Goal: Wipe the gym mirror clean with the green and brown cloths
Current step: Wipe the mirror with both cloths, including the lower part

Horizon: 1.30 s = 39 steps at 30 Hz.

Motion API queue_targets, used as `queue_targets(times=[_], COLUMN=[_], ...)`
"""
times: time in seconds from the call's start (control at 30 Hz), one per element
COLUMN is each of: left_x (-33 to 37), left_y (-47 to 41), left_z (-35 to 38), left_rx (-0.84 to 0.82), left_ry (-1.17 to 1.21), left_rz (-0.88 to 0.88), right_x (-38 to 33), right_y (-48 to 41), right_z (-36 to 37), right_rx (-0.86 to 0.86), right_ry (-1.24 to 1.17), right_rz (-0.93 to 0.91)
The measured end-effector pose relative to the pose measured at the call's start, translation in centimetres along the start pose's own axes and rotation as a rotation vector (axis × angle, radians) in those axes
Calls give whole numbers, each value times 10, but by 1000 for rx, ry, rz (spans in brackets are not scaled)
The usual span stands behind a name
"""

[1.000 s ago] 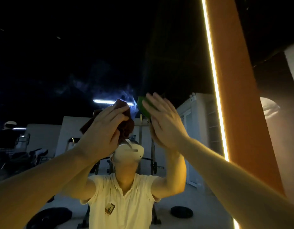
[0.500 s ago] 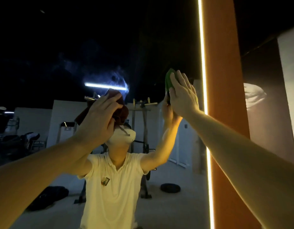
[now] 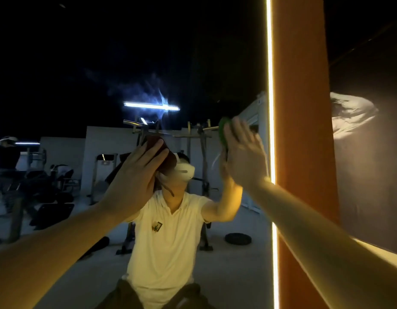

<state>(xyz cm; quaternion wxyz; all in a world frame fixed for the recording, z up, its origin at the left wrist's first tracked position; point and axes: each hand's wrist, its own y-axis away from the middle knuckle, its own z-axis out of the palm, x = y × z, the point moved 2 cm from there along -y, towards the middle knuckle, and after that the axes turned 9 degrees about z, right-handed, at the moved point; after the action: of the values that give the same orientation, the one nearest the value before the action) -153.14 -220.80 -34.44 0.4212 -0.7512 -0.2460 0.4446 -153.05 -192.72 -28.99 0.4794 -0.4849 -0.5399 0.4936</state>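
While right grip (image 3: 244, 157) presses green cloth (image 3: 222, 130) flat to the mirror (image 3: 81, 63), just beside its lit edge (image 3: 269, 63), we note left grip (image 3: 135, 175) pressing brown cloth (image 3: 153, 142) further left; fingers straight, nothing clenched.

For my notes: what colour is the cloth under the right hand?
Green; the cloth shows best in head view.

Green cloth (image 3: 222, 131) mostly hidden behind blurred right hand (image 3: 244, 157) — brown cloth (image 3: 170, 160) half covered by left hand (image 3: 135, 175).
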Motion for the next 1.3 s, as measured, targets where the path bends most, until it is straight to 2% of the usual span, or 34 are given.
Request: queue_targets(times=[0.07, 0.17, 0.3, 0.37, 0.4, 0.5, 0.7, 0.77, 0.83, 0.93, 1.03, 1.2, 1.27, 1.3], left_x=[3, 5, 12, 13, 11, 4, -2, -15, -31, -40, -35, -16, -14, -13], left_y=[0, 5, 21, 36, 41, 49, 46, 37, 20, -2, -3, 26, 30, 31], left_z=[-2, -2, -1, -1, 0, -3, 0, -3, -10, -15, -10, 5, 7, 7], left_rx=[-16, -41, -101, -176, -217, -252, -114, -86, -21, 34, 48, 7, -13, -26], left_ry=[0, -7, -64, -113, -137, -165, -180, -199, -172, -45, -6, -24, -44, -51], left_rz=[-2, -23, -9, 35, 62, 121, 205, 208, 135, 14, -19, 22, 45, 49], right_x=[3, -15, -27, -17, -12, -5, -17, -42, -63, -73, -80, -79, -56, -43], right_y=[-23, 38, 158, 154, 139, 81, -27, -56, -76, -79, -40, 127, 133, 114], right_z=[-2, 7, 16, 13, 11, 4, 5, 13, 23, 37, 34, 21, 15, 14], right_rx=[41, 66, -83, -107, -103, 4, 221, 223, 199, 256, 193, -137, -205, -210], right_ry=[-14, -85, -88, -18, 9, 34, 87, -63, -242, -340, -351, -128, -27, 37], right_rz=[97, 19, -345, -502, -518, -310, 39, 99, 102, 78, -68, -479, -658, -669])
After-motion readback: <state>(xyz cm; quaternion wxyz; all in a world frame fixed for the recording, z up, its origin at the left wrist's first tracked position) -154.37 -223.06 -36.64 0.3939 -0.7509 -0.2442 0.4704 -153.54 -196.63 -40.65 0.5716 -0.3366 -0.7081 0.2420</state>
